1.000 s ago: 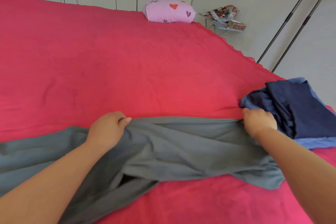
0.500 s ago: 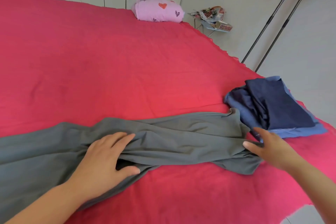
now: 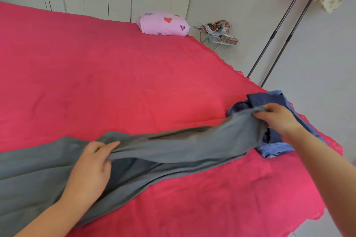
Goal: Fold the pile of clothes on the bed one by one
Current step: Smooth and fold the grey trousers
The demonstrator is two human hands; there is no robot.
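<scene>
2 hands hold the grey garment (image 3: pixel 173 150), stretched out beside the folded blue stack (image 3: pixel 267 99): your right hand (image 3: pixel 277 119) pinches its end right over that stack, your left hand (image 3: pixel 92 161) clutches a fold well away from it, so a careless pull could topple the stack.

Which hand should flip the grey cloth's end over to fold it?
Right, probably. The right hand pinches the lifted end of the grey cloth, by the blue clothes; the left hand grips its middle, a likely fold line.
</scene>
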